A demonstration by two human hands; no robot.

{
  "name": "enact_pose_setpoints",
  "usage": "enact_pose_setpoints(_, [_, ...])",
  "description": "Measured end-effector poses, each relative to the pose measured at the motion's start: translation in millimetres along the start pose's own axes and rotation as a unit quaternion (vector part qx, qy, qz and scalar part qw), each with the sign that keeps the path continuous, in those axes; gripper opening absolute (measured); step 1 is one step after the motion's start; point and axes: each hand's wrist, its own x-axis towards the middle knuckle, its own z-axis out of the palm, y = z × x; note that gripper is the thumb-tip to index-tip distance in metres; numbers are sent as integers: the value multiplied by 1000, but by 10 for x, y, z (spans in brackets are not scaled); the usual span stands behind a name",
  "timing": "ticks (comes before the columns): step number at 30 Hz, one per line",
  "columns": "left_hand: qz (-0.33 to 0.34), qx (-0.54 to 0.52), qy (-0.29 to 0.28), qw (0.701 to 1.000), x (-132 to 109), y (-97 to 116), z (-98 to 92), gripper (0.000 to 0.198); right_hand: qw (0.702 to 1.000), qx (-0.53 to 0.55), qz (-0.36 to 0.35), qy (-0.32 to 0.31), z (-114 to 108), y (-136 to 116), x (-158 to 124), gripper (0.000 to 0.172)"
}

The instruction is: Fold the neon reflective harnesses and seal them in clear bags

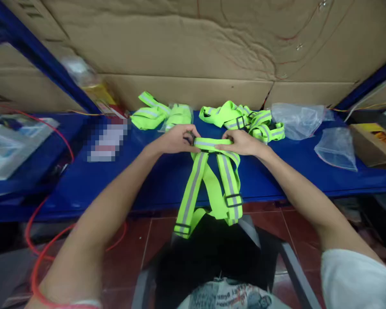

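1. Neon-yellow reflective strap harness with grey stripes is stretched between both hands at its top band, lying on the blue surface; its two legs trail toward the person and hang over the near edge, their ends partly lost against dark clothing.
2. Left hand is closed around the band's left end; a dark buckle there is mostly hidden by the fingers.
3. Right hand pinches the band's right end, fingertips tucked under and out of sight.
4. Beyond the left hand lies a bagged neon-yellow strap bundle; beyond the right, a loose tangle of neon-yellow straps.
5. Further right of the right hand sit clear plastic bags, contents indistinct.
6. Left of the left hand, a pixelated patch cannot be made out.
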Motion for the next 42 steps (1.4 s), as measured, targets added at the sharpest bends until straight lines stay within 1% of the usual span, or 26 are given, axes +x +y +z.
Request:
enact_pose_setpoints(2, [10,-24,1,1000,-19,53,-4,64,1000,18,-26,-3,20,37,9,53])
enact_pose_setpoints(4, [17,-36,-1,999,-30,92,-3,64,998,29,-62,9,35,66,13,52])
enact_pose_setpoints(7, [21,-34,-10,999,-24,108,15,59,988,36,-137,55,54,87,4,47])
enact_pose_setpoints(9, [30,-22,11,999,-11,99,34,58,980,11,-176,89,71,93,-6,42])
enact_pose_setpoints(12, [61,8,69,996,2,86,61,58,971,-54,-198,121,103,101,-13,34])
enact_pose_setpoints(15, [106,107,102,983,2,79,72,59,966,-95,-199,136,115,111,1,28])
enact_pose_setpoints(16, [127,150,107,975,2,75,76,56,965,-101,-195,140,107,116,8,27])
enact_pose_setpoints(18, [178,231,114,950,6,64,91,40,967,-103,-187,142,68,129,17,26])
enact_pose_setpoints(20, [229,304,119,917,14,53,123,25,970,-90,-185,130,-1,149,12,25])
enact_pose_setpoints(21, [249,339,120,900,19,50,146,22,972,-81,-187,121,-43,161,3,25])
enact_pose_setpoints(23, [272,405,114,865,27,50,197,21,974,-62,-193,100,-124,182,-23,25])
enact_pose_setpoints(25, [276,460,102,837,34,57,240,22,976,-43,-198,81,-185,199,-49,28])
enact_pose_setpoints(27, [274,493,93,820,42,63,255,23,978,-23,-194,76,-210,216,-61,30])
enact_pose_setpoints(28, [273,499,90,817,47,65,249,23,979,-11,-187,81,-209,227,-60,31])
enact_pose_setpoints(29, [273,500,86,817,52,67,235,23,980,1,-178,91,-201,240,-54,33])
enact_pose_setpoints(30, [272,497,80,820,56,68,215,22,981,13,-168,99,-188,254,-42,39])
enact_pose_setpoints(32, [266,485,62,831,56,72,168,19,981,35,-156,106,-156,284,-9,55])
enact_pose_setpoints(33, [261,474,52,839,53,75,147,19,981,42,-157,104,-139,295,9,57])
enact_pose_setpoints(34, [256,459,43,850,47,76,130,19,980,46,-162,101,-123,302,26,53])
enact_pose_setpoints(36, [241,410,29,879,35,72,110,22,978,48,-176,103,-94,302,52,39])
enact_pose_setpoints(37, [230,381,27,895,31,65,106,25,977,49,-180,105,-80,295,60,36])
enact_pose_setpoints(39, [207,335,32,919,38,37,108,33,978,62,-172,101,-53,281,70,38])
enact_pose_setpoints(41, [187,321,46,927,61,3,116,40,981,91,-145,90,-30,278,76,38])
enact_pose_setpoints(42, [181,321,53,928,75,-12,122,39,982,106,-127,87,-23,284,78,40])
